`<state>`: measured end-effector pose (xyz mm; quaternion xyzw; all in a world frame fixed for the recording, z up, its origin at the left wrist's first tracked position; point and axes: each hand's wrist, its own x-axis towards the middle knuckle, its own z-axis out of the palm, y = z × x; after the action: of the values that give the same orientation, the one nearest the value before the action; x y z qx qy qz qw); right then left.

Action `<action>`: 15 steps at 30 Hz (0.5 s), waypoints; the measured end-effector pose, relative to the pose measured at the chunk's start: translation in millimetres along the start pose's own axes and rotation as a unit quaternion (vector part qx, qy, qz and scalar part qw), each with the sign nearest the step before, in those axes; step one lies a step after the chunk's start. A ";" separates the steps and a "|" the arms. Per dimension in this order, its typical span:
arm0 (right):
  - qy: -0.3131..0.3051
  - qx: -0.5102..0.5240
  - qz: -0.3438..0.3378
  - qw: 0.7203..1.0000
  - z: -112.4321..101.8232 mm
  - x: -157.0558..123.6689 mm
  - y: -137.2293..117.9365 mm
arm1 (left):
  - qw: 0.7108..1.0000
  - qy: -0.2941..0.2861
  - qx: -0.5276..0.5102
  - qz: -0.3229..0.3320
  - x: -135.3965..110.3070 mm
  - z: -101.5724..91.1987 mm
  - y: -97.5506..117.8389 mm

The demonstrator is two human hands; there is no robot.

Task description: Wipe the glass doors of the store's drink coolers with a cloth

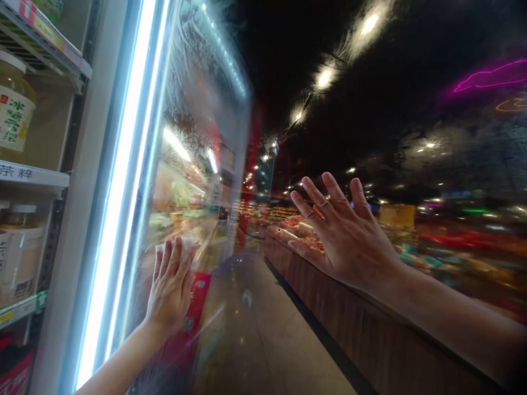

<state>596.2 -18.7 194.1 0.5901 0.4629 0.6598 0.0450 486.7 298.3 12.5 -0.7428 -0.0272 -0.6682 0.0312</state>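
My left hand point(169, 288) lies flat with fingers stretched against a fogged glass door point(193, 126). Under its fingers it presses a white cloth or tissue point(187, 247), mostly hidden by the hand. My right hand point(346, 230) is raised with its fingers spread, holding nothing. Whether its palm touches a glass surface I cannot tell. Below the left hand, a red sticker point(201, 291) shows on the door.
At left, a lit strip point(119, 197) runs along the cooler's frame. Its shelves hold a labelled drink bottle point(15, 109) and a jar-like bottle point(22, 252). A wood-panelled display counter point(321, 318) with blurred goods borders the pale floor point(263, 329).
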 end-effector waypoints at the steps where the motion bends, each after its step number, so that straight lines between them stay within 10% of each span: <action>1: 0.000 0.005 0.001 1.000 -0.3 0.8 1.0 | 1.000 0.008 -0.001 -0.012 9.4 0.0 -1.2; 4: 0.002 0.016 0.009 1.000 -2.1 -2.7 -2.9 | 0.999 0.009 0.002 -0.037 2.8 2.4 8.0; 10: -0.055 0.047 0.022 0.997 0.7 -62.4 -66.2 | 0.999 -0.036 0.023 0.022 -99.7 4.4 41.5; 15: -0.057 0.053 0.089 0.993 4.1 -98.0 -115.5 | 0.999 -0.031 -0.001 -0.032 -47.2 0.8 22.5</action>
<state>572.7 -10.2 44.7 0.6675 0.4394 0.6009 -0.0189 484.4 276.0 -34.8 -0.7620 -0.0516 -0.6455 0.0078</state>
